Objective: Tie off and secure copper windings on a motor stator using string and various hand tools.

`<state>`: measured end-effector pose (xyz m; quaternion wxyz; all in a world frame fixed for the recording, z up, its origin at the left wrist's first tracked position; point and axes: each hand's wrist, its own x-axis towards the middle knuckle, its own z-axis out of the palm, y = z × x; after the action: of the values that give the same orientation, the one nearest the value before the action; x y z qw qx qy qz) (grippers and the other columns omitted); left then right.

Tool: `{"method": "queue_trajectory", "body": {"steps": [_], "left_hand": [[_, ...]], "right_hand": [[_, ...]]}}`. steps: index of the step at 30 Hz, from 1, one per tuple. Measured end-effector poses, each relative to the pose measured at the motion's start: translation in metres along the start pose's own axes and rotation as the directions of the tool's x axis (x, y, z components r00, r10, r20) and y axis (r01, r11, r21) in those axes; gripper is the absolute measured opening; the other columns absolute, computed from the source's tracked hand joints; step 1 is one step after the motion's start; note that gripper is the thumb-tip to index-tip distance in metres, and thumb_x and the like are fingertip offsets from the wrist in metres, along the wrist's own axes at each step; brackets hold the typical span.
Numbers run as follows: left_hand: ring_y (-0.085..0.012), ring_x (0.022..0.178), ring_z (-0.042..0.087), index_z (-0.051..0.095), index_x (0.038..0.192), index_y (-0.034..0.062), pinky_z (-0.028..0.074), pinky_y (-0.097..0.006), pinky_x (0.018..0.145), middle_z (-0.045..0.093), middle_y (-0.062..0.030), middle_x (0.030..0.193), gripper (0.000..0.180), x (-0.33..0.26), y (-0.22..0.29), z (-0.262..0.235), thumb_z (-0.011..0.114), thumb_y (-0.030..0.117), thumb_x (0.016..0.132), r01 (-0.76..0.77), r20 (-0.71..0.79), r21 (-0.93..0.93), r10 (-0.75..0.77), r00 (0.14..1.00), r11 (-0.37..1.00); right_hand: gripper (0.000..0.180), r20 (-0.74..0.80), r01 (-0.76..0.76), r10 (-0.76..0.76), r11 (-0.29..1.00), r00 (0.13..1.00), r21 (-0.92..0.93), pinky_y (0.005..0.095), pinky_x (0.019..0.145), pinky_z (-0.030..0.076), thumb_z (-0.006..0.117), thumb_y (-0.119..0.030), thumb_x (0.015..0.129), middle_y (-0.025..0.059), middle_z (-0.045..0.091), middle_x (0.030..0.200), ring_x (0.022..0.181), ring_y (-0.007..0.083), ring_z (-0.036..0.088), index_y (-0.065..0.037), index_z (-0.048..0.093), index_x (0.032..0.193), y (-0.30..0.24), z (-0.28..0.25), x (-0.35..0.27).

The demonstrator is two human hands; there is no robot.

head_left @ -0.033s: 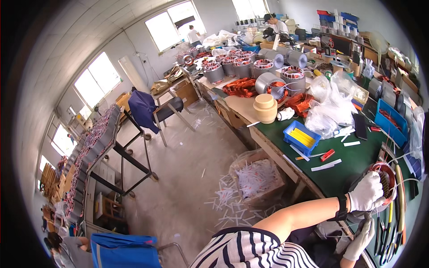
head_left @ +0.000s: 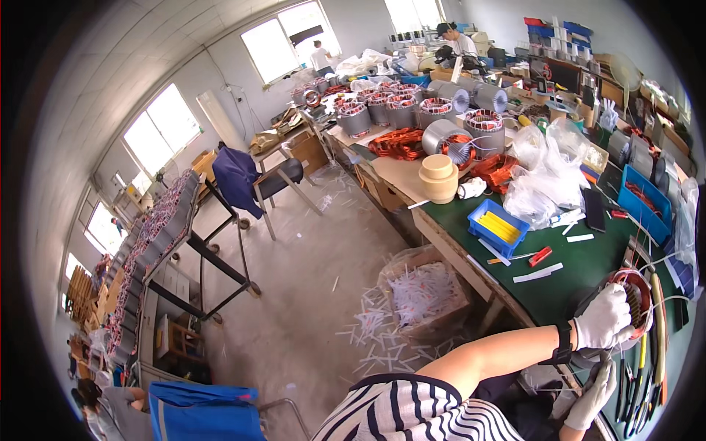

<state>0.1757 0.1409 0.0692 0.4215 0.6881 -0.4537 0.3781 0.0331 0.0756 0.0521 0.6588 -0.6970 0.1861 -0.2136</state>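
At the lower right, a motor stator [head_left: 641, 289] with red-brown windings lies on its side near the bench edge. My left hand [head_left: 603, 317], in a white glove, lies against the near side of its open end with fingers curled; what they pinch is hidden. Just below, my right hand [head_left: 594, 395], also gloved, has its fingers pressed together, pointing up toward the left hand. I cannot make out what is in them. A pale cord [head_left: 668, 298] loops out from the stator's far side.
Hand tools [head_left: 641, 389] lie right of my hands. On the green bench [head_left: 515, 275] sit a blue tray [head_left: 475, 223] of yellow strips, a red cutter [head_left: 540, 256], a phone [head_left: 593, 210] and plastic bags [head_left: 540, 187]. More stators [head_left: 483, 136] stand farther back. A scrap box [head_left: 460, 316] stands below.
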Motion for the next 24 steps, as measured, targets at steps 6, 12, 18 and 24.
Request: {"method": "queue_trajectory", "body": {"steps": [6,12,18,24], "left_hand": [[-0.0269,0.073,0.051,0.054,0.057,0.0091,0.039,-0.042,0.082,0.053,-0.007,0.065,0.021,0.001,-0.001,-0.003,0.066,0.024,0.067,0.001,-0.018,-0.009,-0.001,1.0,1.0],[-0.0273,0.075,0.051,0.054,0.058,0.0091,0.039,-0.042,0.081,0.053,-0.0075,0.066,0.022,0.002,0.001,-0.006,0.065,0.025,0.068,0.008,-0.015,-0.018,-0.009,1.0,1.0],[-0.0275,0.075,0.051,0.054,0.058,0.0087,0.04,-0.042,0.082,0.053,-0.0077,0.065,0.023,0.003,0.003,-0.007,0.065,0.026,0.068,0.008,-0.016,-0.035,-0.009,1.0,0.999],[-0.0269,0.074,0.051,0.054,0.058,0.0088,0.04,-0.042,0.081,0.052,-0.0073,0.065,0.022,0.003,0.001,-0.007,0.065,0.026,0.068,-0.006,-0.042,-0.038,0.004,0.999,0.999]], "right_hand": [[0.03,-0.064,-0.012,0.013,1.0,0.998,0.025,0.0214,0.048,0.017,0.047,-0.033,0.098,-0.006,0.036,0.067,0.056,0.0023,0.025,-0.005,0.056,0.09,-0.001,0.006,-0.003],[0.032,-0.105,-0.026,0.029,0.999,0.994,0.034,0.0207,0.048,0.017,0.048,-0.032,0.098,-0.0063,0.038,0.069,0.056,0.002,0.025,-0.003,0.06,0.104,0.009,0.002,0.0],[0.036,-0.046,-0.02,0.022,0.999,0.999,0.041,0.0201,0.048,0.017,0.047,-0.031,0.098,-0.0065,0.039,0.07,0.056,0.0017,0.024,-0.001,0.06,0.112,0.004,0.0,-0.002],[0.036,-0.065,-0.032,0.034,0.999,0.997,0.04,0.0198,0.048,0.019,0.048,-0.032,0.098,-0.0052,0.042,0.071,0.056,0.0023,0.027,-0.001,0.058,0.114,0.01,0.0,0.001]]}}
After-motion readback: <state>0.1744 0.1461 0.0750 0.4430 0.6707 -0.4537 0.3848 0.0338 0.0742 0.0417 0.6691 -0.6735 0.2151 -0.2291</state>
